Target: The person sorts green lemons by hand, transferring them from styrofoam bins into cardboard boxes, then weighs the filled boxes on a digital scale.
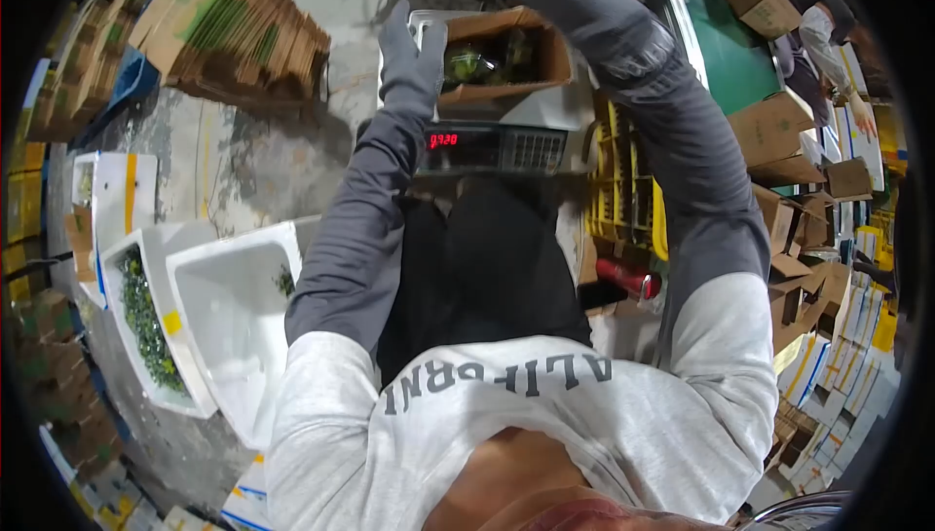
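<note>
Cardboard box of bagged greens sits on the weighing scale, straight ahead of me and beyond my knees, and the red display is lit with a reading I can't make out for sure.

Starting on my left, two white foam bins lie on the floor: the outer one holds loose green vegetables, the inner one looks nearly bare apart from a few scraps near its top corner. Further up on that side a stack of flattened cartons fans out on the concrete.

My left hand, in a grey glove, is flat and open against the box's left wall, fingers pointing up, not gripping. To weigh well, I judge I should keep that touch light or lift it off, since any lean on the wall would skew the number.

My right hand is out of sight: the grey sleeve runs up past the box's far right corner, so I cannot tell whether it is open or grasping. It should stay clear of the platform too.

On my right stand yellow crates, then open cartons, where another person bends over a green surface.
</note>
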A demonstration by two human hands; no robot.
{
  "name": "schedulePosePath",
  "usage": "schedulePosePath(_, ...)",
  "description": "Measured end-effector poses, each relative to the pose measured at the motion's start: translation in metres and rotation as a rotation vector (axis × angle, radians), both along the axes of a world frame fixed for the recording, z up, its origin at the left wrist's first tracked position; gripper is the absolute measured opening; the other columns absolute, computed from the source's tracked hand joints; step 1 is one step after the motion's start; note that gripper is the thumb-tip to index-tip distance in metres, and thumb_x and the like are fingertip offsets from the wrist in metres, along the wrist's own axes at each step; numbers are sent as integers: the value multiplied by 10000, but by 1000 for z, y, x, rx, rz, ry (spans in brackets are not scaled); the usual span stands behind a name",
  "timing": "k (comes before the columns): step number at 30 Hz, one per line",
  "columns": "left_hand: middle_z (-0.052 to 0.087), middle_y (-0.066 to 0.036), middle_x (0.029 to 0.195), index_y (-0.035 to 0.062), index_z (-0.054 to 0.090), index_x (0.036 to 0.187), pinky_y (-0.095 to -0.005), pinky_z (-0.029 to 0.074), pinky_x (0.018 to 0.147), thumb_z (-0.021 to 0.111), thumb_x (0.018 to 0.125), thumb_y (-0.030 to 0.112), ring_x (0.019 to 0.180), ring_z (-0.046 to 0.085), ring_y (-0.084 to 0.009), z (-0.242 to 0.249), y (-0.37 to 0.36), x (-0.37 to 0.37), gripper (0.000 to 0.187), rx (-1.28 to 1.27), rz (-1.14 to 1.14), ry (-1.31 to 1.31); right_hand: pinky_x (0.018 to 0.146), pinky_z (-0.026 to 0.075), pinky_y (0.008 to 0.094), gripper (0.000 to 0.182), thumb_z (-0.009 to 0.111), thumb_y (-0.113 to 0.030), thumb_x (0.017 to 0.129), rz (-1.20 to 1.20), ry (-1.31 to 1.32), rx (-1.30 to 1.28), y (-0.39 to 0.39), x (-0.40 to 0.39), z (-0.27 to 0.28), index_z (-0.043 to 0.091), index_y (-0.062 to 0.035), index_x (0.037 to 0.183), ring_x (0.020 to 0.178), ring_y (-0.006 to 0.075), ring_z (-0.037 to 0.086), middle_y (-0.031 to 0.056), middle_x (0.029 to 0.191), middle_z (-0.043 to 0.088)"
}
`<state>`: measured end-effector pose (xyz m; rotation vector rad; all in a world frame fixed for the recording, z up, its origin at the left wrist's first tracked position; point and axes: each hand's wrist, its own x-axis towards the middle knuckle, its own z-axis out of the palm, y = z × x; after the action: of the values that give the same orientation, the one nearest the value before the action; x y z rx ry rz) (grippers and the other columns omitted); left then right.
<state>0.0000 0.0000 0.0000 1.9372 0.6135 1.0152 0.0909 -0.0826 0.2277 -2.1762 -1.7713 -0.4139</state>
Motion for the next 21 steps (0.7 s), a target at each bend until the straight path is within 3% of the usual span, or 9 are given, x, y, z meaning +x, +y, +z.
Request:
schedulePosePath(1, 388, -231, 1325, -23, 375, 1340, -409, 337, 1024, 604, 864, 330, 1213, 404, -357, -1, 0, -2, 635, -8, 17, -46, 594, 538, 422, 312, 604, -203, 830, 7, 20, -9, 0, -3, -2, 571, -96, 1122, 743, 295, 693, 146, 835, 686)
schedulePosePath(2, 432, -214, 1276, -29, 403, 1316, -388, 362, 995, 578, 880, 330, 1169, 439, -336, -14, 4, -14, 591, -2, 16, -41, 558, 522, 435, 231, 588, -199, 822, 28, 69, -239, 13, -31, 11, 592, -59, 1006, 685, 309, 686, 133, 764, 678)
schedulePosePath(3, 475, -197, 1228, -36, 431, 1291, -368, 387, 965, 553, 896, 331, 1126, 473, -316, -27, 9, -25, 552, 3, 14, -37, 575, 525, 435, 243, 592, -246, 817, -6, 66, -171, 34, -56, -35, 619, -47, 954, 707, 314, 688, 153, 775, 678)
schedulePosePath(6, 488, -174, 1242, 3, 445, 1300, -391, 407, 944, 533, 907, 370, 1118, 488, -297, -34, 14, -49, 545, -94, 16, 24, 607, 522, 458, 278, 593, -316, 804, 226, 51, -278, 42, -83, -33, 659, -52, 863, 729, 331, 684, 167, 779, 676)
schedulePosePath(11, 511, -134, 1264, 66, 469, 1314, -430, 441, 910, 500, 926, 436, 1106, 512, -266, -21, 8, -81, 538, -759, -53, 77, 660, 513, 451, 298, 584, -347, 811, 159, 184, -210, 29, -56, -15, 668, -61, 819, 758, 349, 661, 168, 766, 662)
schedulePosePath(15, 480, -146, 1300, 103, 441, 1355, -471, 442, 906, 451, 911, 547, 1131, 497, -317, -6, 10, -83, 628, -1083, -127, -309, 631, 475, 470, 308, 585, -359, 837, 228, 340, -130, 3, -16, -31, 640, -56, 838, 721, 369, 624, 178, 725, 624)
schedulePosePath(16, 457, -164, 1307, 89, 414, 1374, -503, 446, 888, 426, 890, 611, 1149, 479, -358, 2, 13, -88, 712, -1159, -253, -459, 628, 474, 470, 308, 586, -363, 840, 217, 329, -138, -6, -16, -31, 636, -59, 840, 719, 369, 623, 177, 722, 623)
schedulePosePath(19, 513, -166, 1234, 10, 424, 1325, -421, 515, 764, 492, 948, 420, 954, 599, -259, 56, -5, -98, 562, -1226, -604, -805, 620, 478, 468, 266, 572, -345, 847, 167, 280, -219, -8, -20, -49, 629, -86, 848, 717, 363, 626, 163, 736, 630)
schedulePosePath(21, 555, -154, 1184, -5, 459, 1288, -365, 524, 755, 569, 922, 268, 928, 613, -225, 78, -23, -100, 470, -922, -398, -561, 619, 484, 463, 230, 559, -312, 843, 251, 248, -264, -10, -31, -57, 631, -94, 862, 720, 356, 632, 156, 745, 637)
